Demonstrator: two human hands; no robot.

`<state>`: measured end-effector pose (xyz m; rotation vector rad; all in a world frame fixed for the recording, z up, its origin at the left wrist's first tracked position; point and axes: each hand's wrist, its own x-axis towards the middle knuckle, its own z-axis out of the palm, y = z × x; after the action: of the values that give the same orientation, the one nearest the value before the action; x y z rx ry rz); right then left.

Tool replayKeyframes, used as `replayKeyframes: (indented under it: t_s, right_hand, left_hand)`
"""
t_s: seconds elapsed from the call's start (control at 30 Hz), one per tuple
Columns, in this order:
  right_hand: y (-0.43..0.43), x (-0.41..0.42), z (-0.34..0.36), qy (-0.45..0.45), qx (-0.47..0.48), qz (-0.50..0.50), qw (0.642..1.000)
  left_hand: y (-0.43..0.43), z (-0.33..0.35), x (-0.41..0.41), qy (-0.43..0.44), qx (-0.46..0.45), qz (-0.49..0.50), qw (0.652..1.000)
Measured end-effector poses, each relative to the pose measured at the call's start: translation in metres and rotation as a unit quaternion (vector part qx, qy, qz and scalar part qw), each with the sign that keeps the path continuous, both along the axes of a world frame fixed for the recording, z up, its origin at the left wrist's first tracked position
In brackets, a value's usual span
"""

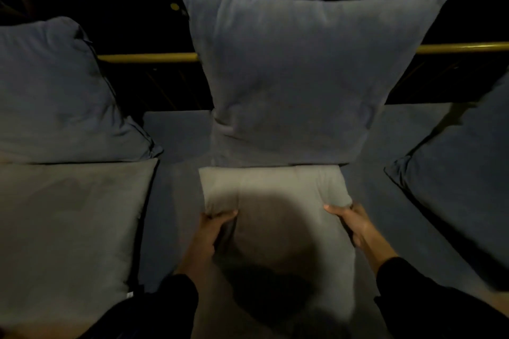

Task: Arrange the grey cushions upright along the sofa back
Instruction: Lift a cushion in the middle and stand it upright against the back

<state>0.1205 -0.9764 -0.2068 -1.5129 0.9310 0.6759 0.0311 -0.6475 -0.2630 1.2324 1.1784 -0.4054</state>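
Observation:
A light grey cushion [275, 192] lies in the middle of the sofa seat, its far edge against the foot of a large blue-grey cushion [300, 74] that stands upright against the sofa back. My left hand [213, 231] grips its left side and my right hand [351, 221] grips its right side. A second light grey cushion [68, 217] lies flat on the left. Behind it another blue-grey cushion [52, 91] leans against the back. The scene is dim and a round shadow covers the held cushion's near part.
A brass rail [148, 58] runs along the top of the sofa back, with darkness beyond. A dark blue cushion [465, 173] leans in at the right edge. Strips of blue seat [176, 132] show between the cushions.

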Motion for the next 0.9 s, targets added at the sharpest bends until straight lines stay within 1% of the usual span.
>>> replayKeyframes:
  t_s: [0.07,0.13,0.2,0.27,0.3,0.37,0.4,0.43,0.5,0.53,0.6,0.67,0.7,0.8,0.9]
  right_hand:
    - [-0.015,-0.020,0.004,0.012,0.000,-0.036,0.999]
    - [-0.022,-0.030,0.006,0.012,-0.002,-0.054,0.998]
    - [-0.026,-0.028,0.007,0.016,0.003,-0.036,0.999]
    - [-0.031,-0.021,0.009,0.037,0.012,0.020,0.999]
    - [-0.036,-0.013,0.009,0.048,0.021,0.061,0.997]
    - [-0.045,0.010,0.018,0.055,0.019,0.136,0.989]
    - [-0.050,0.027,0.024,0.029,0.011,0.150,0.988]
    - [-0.055,0.047,0.028,-0.016,0.003,0.147,0.989]
    - [-0.058,0.094,0.043,-0.112,-0.001,0.129,0.985]
    - [-0.057,0.116,0.051,-0.144,0.002,0.124,0.982]
    - [-0.055,0.155,0.068,-0.167,0.019,0.099,0.981]
    - [-0.052,0.181,0.082,-0.177,0.038,0.091,0.979]
    - [-0.051,0.188,0.085,-0.180,0.051,0.097,0.978]
    - [-0.042,0.192,0.082,-0.192,0.077,0.098,0.973]
    - [-0.033,0.180,0.075,-0.224,0.088,0.055,0.969]
  left_hand:
    - [-0.011,-0.013,-0.011,-0.005,0.029,0.005,1.000]
    - [-0.026,0.015,-0.008,-0.015,0.040,0.002,0.999]
    - [-0.034,0.023,-0.011,-0.016,0.042,-0.011,0.999]
    - [-0.036,0.025,-0.010,-0.011,0.032,-0.034,0.999]
    - [-0.034,0.025,-0.007,0.006,0.035,-0.048,0.998]
    - [-0.032,0.027,0.012,0.042,0.077,-0.070,0.994]
    - [-0.032,0.039,0.028,0.041,0.121,-0.088,0.988]
    - [-0.031,0.048,0.046,0.025,0.161,-0.094,0.982]
    - [-0.037,0.084,0.088,-0.035,0.198,-0.079,0.976]
    - [-0.040,0.104,0.111,-0.071,0.196,-0.066,0.976]
    - [-0.036,0.130,0.161,-0.125,0.169,-0.054,0.976]
    - [-0.030,0.148,0.197,-0.162,0.100,-0.062,0.980]
    - [-0.026,0.152,0.210,-0.165,0.065,-0.071,0.982]
    - [-0.024,0.154,0.230,-0.190,0.006,-0.065,0.980]
    - [-0.028,0.150,0.229,-0.221,-0.004,-0.041,0.975]
